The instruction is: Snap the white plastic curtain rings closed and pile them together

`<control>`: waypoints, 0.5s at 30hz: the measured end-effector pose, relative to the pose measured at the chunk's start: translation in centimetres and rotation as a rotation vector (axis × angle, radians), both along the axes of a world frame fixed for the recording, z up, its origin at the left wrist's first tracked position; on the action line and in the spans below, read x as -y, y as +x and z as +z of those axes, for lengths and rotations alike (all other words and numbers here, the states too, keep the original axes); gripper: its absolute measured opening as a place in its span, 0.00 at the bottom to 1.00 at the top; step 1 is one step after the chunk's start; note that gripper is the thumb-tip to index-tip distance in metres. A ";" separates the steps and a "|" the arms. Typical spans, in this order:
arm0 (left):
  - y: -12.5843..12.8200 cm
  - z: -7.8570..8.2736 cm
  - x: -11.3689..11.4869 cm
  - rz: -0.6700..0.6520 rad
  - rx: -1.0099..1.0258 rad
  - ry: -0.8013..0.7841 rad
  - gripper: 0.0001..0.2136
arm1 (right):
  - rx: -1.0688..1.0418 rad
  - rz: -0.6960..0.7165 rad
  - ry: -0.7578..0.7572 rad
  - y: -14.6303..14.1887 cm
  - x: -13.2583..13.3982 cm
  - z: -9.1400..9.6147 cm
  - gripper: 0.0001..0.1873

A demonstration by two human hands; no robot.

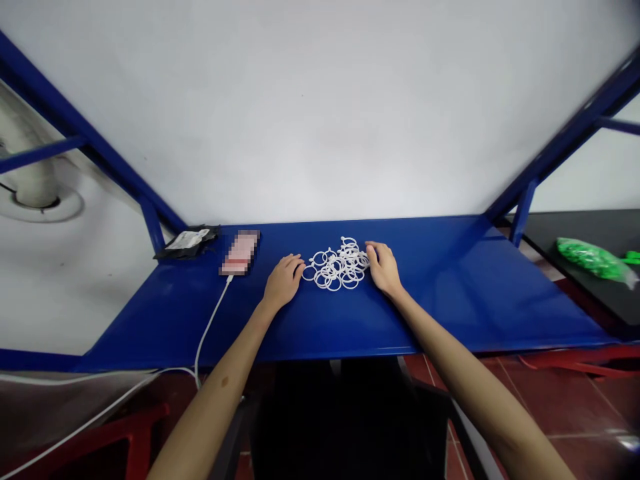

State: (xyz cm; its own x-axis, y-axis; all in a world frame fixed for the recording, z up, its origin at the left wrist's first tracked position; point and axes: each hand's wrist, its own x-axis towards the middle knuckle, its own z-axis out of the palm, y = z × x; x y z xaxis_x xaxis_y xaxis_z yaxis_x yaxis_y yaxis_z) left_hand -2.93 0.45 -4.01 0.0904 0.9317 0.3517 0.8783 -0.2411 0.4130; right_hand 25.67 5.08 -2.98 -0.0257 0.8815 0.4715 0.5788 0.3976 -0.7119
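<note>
A loose pile of thin white rings (334, 269), several with a small knob or eyelet on the rim, lies on a blue table (450, 287). At the pile's left edge rests my left hand (283, 281), its fingers stretched forward and the fingertips beside the outermost ring. On the other side, my right hand (385, 268) stands with its palm turned toward the pile and its fingers extended, next to the rings there. Neither hand grips a ring. Some rings overlap, so the lower ones are partly hidden.
Left of my hands lies a pixelated phone (240, 253) with a white cable (213, 320) running off the front edge. A black packet (187, 241) sits at the back left corner. Blue frame bars (523, 207) rise at both sides. Farther right is a bag of green pieces (593, 259).
</note>
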 end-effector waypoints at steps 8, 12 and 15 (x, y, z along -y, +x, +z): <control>0.0 -0.2 6.3 0.028 0.062 -0.053 0.15 | -0.055 -0.071 -0.166 4.6 9.5 0.0 0.23; 0.0 -0.2 8.3 0.026 0.054 -0.052 0.15 | -0.115 -0.101 -0.216 6.0 10.8 0.0 0.22; 0.0 -0.3 8.7 0.016 0.054 -0.032 0.14 | -0.160 -0.101 -0.235 5.5 10.4 0.0 0.22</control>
